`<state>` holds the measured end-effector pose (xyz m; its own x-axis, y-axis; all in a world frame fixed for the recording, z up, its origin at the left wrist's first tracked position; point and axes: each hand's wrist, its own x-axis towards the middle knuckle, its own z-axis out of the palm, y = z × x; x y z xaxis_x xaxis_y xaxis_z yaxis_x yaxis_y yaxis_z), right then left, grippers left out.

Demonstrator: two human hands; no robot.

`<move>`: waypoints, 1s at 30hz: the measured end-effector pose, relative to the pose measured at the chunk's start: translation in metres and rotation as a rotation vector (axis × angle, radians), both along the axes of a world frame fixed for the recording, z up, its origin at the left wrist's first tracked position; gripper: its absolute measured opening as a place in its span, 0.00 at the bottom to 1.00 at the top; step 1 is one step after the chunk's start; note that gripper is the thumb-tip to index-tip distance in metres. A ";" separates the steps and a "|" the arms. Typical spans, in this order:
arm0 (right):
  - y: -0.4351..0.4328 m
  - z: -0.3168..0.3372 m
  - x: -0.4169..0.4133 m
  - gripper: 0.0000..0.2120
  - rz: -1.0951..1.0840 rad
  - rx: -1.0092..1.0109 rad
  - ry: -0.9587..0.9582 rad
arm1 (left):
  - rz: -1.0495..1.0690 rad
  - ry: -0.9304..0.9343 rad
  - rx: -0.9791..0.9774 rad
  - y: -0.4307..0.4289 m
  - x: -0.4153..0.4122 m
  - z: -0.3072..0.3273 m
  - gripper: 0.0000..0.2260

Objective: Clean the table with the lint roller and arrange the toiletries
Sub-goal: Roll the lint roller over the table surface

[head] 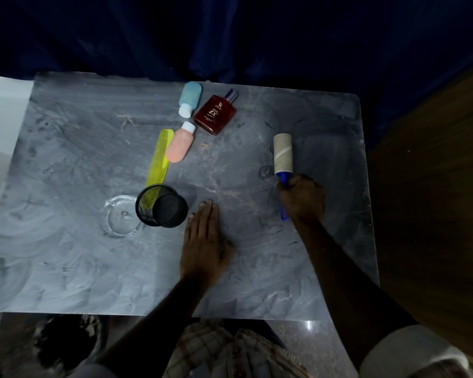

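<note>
Head view: lint roller [282, 152] on the right side of the desk [93, 268], rolling step in hand
The right grip [302, 199] is curled round the roller's blue handle, drum down on the grey surface; the left grip [205, 241] rests flat, fingers [206, 214] straight, beside the black mesh cup [161, 205]. Best, I judge, to keep the drum flat, roll straight overlapping strokes toward the fluff [204, 147] by the pink bottle [180, 144], and lift the toiletries aside first

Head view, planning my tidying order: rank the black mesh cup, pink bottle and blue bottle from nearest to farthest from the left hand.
1. Black mesh cup, just left of the left hand.
2. Pink bottle, mid-table beyond it.
3. Blue bottle, near the far edge.
</note>
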<state>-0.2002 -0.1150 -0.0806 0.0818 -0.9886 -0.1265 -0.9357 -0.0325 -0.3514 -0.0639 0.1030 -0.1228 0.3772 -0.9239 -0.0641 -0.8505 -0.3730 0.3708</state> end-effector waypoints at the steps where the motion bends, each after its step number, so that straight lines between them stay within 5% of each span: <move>1: 0.001 -0.001 0.001 0.22 -0.004 0.000 0.002 | 0.004 0.008 0.002 0.000 0.000 0.001 0.40; 19: 0.007 0.003 0.015 0.23 -0.032 0.037 0.086 | 0.001 0.111 -0.039 0.008 -0.011 0.019 0.39; 30: 0.010 -0.004 0.020 0.37 -0.055 0.063 0.029 | -0.001 0.298 -0.230 0.030 -0.007 0.075 0.31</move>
<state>-0.1804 -0.1049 -0.0845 0.0227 -0.9815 -0.1901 -0.9451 0.0409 -0.3243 -0.0705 0.1330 -0.0475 0.3721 -0.9274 0.0385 -0.6933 -0.2502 0.6758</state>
